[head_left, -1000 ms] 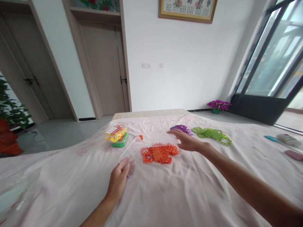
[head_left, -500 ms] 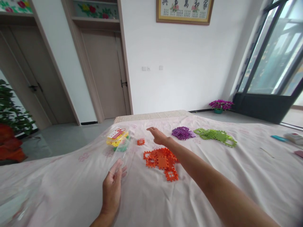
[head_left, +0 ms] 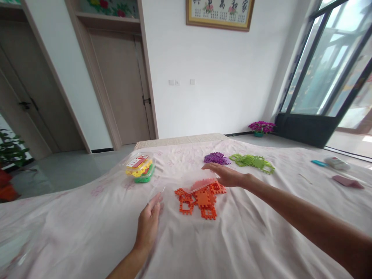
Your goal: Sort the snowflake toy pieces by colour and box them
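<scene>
My left hand (head_left: 149, 217) is closed on the near left side of a clear plastic box (head_left: 164, 189), whose see-through walls are hard to trace. A clear sheet-like part of it, looking like a lid (head_left: 192, 190), reaches right over the orange pile. My right hand (head_left: 229, 175) is at the far right edge of that part, fingers straight and together, seemingly pinching it. Below lie orange notched square tiles (head_left: 203, 199), some solid and some with cut-outs, in a loose heap.
At left stands a stacked clear box of yellow pieces (head_left: 139, 164) beside green pieces (head_left: 144, 177). Purple pieces (head_left: 215, 158) and lime-green pieces (head_left: 252, 161) lie farther back. A blue item (head_left: 319, 163), a white pack (head_left: 337, 163) and a pink cloth (head_left: 347, 181) lie at right on the pale sheet (head_left: 247, 232).
My right hand has come back and to the right, and the clear part now spreads over the orange heap. The separate orange tile no longer shows. My left hand shifted right.
</scene>
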`<action>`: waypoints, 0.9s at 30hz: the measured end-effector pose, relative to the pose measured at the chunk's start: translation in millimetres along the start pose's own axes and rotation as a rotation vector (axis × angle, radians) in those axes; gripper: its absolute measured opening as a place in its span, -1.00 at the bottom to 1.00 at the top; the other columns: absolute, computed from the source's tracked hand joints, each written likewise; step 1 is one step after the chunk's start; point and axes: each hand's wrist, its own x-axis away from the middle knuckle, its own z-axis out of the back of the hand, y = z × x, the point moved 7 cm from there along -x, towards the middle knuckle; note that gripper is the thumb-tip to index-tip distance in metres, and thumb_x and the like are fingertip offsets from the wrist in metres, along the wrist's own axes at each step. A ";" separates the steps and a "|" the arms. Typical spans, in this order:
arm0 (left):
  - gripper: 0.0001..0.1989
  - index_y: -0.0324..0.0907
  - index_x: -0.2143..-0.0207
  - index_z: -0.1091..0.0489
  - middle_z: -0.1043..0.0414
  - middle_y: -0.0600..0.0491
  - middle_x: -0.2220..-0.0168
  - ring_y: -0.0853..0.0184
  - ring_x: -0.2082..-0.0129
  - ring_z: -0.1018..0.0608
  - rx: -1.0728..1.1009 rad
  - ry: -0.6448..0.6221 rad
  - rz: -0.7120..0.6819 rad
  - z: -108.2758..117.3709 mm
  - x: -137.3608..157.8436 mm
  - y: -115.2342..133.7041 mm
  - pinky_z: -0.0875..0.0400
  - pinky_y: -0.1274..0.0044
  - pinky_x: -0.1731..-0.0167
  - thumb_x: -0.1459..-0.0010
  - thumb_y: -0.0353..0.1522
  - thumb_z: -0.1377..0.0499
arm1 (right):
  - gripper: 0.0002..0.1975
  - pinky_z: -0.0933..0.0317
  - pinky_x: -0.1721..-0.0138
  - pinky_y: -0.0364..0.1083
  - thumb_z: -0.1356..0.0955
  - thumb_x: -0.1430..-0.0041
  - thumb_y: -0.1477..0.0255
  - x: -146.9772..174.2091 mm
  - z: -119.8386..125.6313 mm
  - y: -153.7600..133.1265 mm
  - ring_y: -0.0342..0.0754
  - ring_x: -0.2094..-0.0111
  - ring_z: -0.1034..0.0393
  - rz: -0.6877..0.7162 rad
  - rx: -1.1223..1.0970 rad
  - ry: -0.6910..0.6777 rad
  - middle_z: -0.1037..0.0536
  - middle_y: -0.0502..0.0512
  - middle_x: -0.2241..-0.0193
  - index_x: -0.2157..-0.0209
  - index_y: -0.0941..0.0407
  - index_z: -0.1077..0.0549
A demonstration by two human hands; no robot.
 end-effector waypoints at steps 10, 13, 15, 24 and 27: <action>-0.46 -0.24 -0.09 -0.42 -0.52 -0.22 -0.04 0.12 0.07 -0.62 0.191 -0.156 0.089 -59.8 -5.0 8.7 -0.47 0.23 -0.04 -0.09 -0.18 -0.30 | -0.13 -0.39 0.02 0.15 -0.30 0.11 0.69 69.8 41.7 24.1 0.17 -0.07 -0.33 -0.294 0.141 0.284 -0.34 0.28 -0.14 -0.30 0.03 -0.19; -0.52 -0.22 -0.08 -0.45 -0.52 -0.18 -0.04 0.13 0.02 -0.60 -0.022 -0.146 -0.140 -39.8 -17.4 34.9 -0.41 0.25 -0.11 -0.15 -0.19 -0.22 | -0.18 -0.32 -0.08 0.19 -0.34 0.08 0.64 74.1 32.5 9.0 0.19 -0.09 -0.34 -0.253 0.150 0.221 -0.39 0.25 -0.11 -0.28 0.03 -0.23; -0.62 -0.11 -0.02 -0.51 -0.52 -0.07 -0.07 0.17 -0.11 -0.51 -0.255 -0.173 -0.331 -25.6 -19.5 56.7 -0.28 0.34 -0.23 -0.14 -0.26 -0.20 | -0.21 -0.24 -0.16 0.21 -0.36 0.05 0.61 73.4 37.9 -1.2 0.21 -0.16 -0.29 -0.244 0.170 0.274 -0.37 0.26 -0.14 -0.27 0.04 -0.25; -0.50 -0.04 -0.01 -0.53 -0.51 -0.01 -0.10 0.16 -0.17 -0.46 -1.098 -0.336 -0.786 60.0 -23.9 74.1 -0.10 0.19 -0.32 -0.13 -0.52 0.02 | -0.61 -0.48 0.17 0.06 -0.33 -0.23 0.17 15.5 -0.4 -39.8 0.09 0.11 -0.47 -0.515 -0.854 0.293 -0.54 0.23 0.11 0.03 0.14 -0.48; -0.46 -0.01 -0.03 -0.52 -0.51 0.03 -0.10 0.16 -0.18 -0.46 -1.238 -0.295 -0.749 102.9 -31.5 63.3 -0.07 0.20 -0.33 -0.11 -0.54 0.03 | -0.60 -0.47 0.21 0.02 -0.31 -0.25 0.11 -7.9 -43.8 -67.5 0.04 0.20 -0.48 -0.491 -1.040 0.155 -0.55 0.21 0.18 0.13 0.16 -0.51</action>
